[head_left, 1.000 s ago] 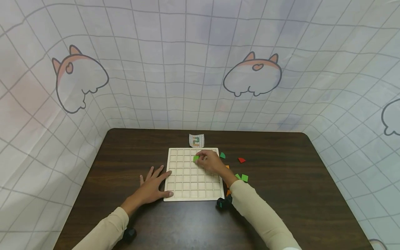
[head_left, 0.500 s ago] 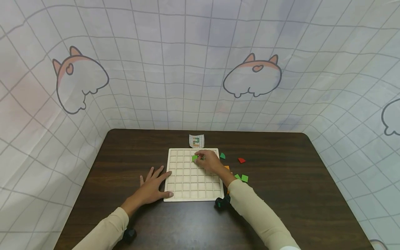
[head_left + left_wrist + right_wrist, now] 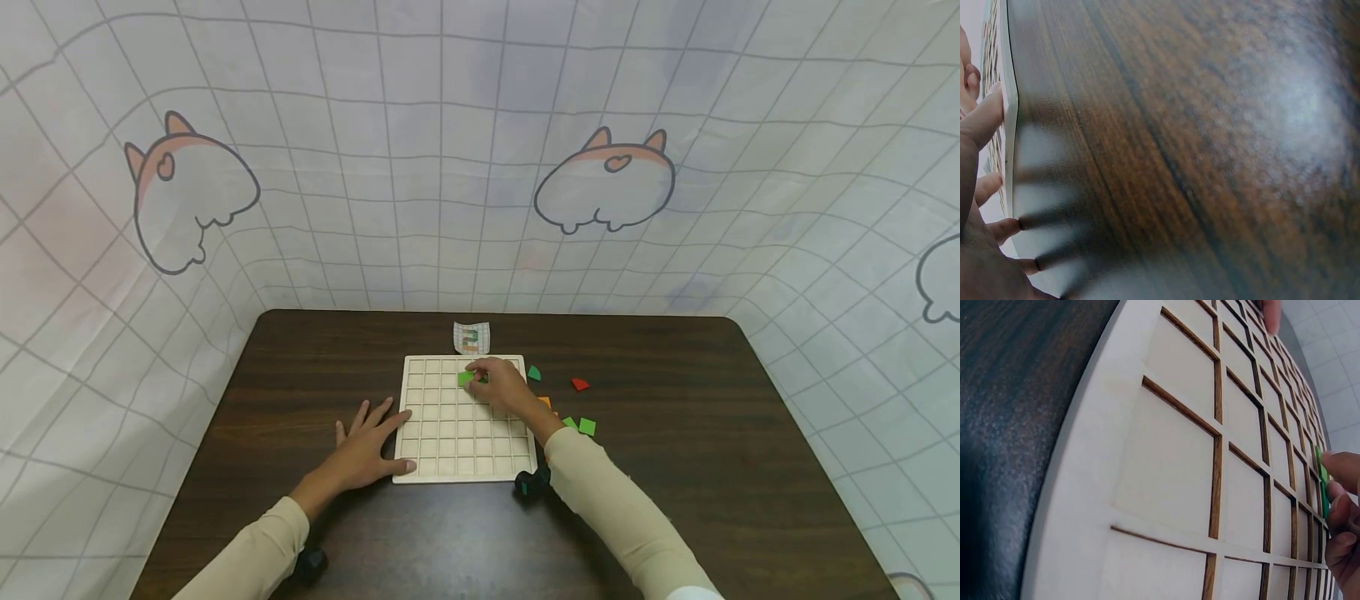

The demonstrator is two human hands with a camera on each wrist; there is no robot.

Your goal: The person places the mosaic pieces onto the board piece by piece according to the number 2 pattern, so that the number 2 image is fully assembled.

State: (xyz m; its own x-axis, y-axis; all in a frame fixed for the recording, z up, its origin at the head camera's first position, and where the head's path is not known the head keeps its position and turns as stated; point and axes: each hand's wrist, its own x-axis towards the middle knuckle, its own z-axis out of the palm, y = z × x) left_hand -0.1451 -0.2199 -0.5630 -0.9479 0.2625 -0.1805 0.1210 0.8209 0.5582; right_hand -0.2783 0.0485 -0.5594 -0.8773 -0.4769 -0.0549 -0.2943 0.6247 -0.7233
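A pale wooden grid board (image 3: 435, 446) lies on the dark table. My right hand (image 3: 501, 387) is over its far part and pinches a light green square tile (image 3: 465, 379) between thumb and fingers, close over the cells. In the right wrist view that tile (image 3: 1322, 467) shows at the fingertips, with a darker green piece (image 3: 1325, 500) just below it, partly hidden by the fingers. My left hand (image 3: 362, 454) rests with spread fingers at the board's left edge, thumb and index finger on the rim, the others on the table.
A small printed grid card (image 3: 472, 338) lies behind the board. To the right are a green rounded piece (image 3: 534, 373), a red piece (image 3: 580, 384), light green squares (image 3: 587, 427) and orange pieces (image 3: 544, 402) partly under the right arm. A patterned curtain (image 3: 480, 208) surrounds the table.
My right hand has shifted slightly left over the board with the light green tile. The left hand stays in place.
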